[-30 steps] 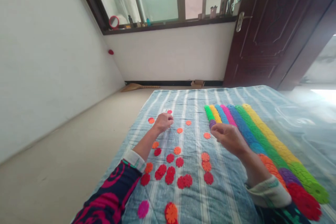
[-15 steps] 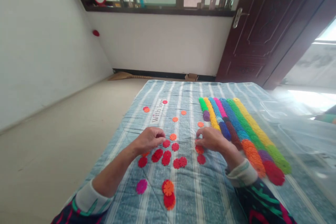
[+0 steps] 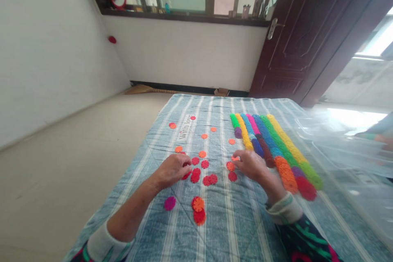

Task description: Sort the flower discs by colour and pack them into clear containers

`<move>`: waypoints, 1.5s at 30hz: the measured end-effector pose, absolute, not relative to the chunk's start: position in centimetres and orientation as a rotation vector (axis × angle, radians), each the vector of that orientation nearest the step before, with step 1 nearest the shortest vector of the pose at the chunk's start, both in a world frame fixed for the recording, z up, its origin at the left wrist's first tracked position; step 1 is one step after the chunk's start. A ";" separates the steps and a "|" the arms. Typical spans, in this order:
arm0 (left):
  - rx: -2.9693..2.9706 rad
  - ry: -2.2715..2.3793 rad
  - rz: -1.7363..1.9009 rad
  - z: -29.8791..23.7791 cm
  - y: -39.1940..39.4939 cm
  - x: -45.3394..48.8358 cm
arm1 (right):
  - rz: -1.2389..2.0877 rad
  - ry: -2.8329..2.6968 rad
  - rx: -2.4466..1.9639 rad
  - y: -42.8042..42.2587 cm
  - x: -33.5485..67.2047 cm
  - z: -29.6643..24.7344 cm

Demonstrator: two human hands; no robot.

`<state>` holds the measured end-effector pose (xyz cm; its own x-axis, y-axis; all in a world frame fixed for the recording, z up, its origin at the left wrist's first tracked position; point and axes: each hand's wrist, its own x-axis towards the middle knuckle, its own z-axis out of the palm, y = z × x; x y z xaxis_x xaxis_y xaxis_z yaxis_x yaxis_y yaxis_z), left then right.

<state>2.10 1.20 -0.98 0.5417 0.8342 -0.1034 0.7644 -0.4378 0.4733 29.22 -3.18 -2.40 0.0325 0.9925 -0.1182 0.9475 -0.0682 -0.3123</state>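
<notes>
Red and orange flower-shaped plastic discs (image 3: 204, 163) lie scattered on a blue striped blanket (image 3: 215, 221). My left hand (image 3: 172, 170) rests curled over the red discs at the cluster's left, fingers pinched on a red disc (image 3: 186, 175). My right hand (image 3: 250, 163) is curled, its fingertips pinching an orange disc (image 3: 236, 158), with more discs (image 3: 230, 166) just beside it. Right of that hand lie long rows of stacked discs (image 3: 270, 143) in green, yellow, blue, pink, orange, purple and red.
A magenta disc (image 3: 169, 203) and a red-orange pair (image 3: 198, 209) lie nearer to me. A clear plastic bin (image 3: 346, 159) stands at the right. Bare floor (image 3: 76, 143) runs along the left, a dark door (image 3: 307, 28) and window sill (image 3: 184, 10) behind.
Both hands have come back from the blanket's far part to the disc cluster. The right hand now pinches an orange disc, the left has settled on the red ones.
</notes>
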 end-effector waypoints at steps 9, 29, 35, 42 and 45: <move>2.365 1.408 0.030 -1.5 -0.4 3.8 | 0.457 -2.180 -2.278 -5.4 27.2 -1.8; 2.279 1.319 0.100 -1.8 -0.3 3.5 | 0.679 -2.254 -1.733 -4.5 23.3 -3.1; 2.188 1.298 0.185 -1.8 0.1 3.6 | 0.527 -2.444 -1.882 -4.1 22.7 -2.6; 2.363 1.372 0.083 -2.9 0.8 3.8 | 0.463 -2.422 -1.836 -4.0 22.6 -3.1; 2.396 1.348 0.098 -3.1 0.9 3.7 | 0.548 -2.401 -1.718 -4.2 22.7 -3.1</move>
<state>3.70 0.86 -3.13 0.5354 0.8350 -0.1269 0.8080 -0.4625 0.3651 22.67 -4.17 -3.08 -0.3385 0.9359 -0.0971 0.8855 0.2820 -0.3694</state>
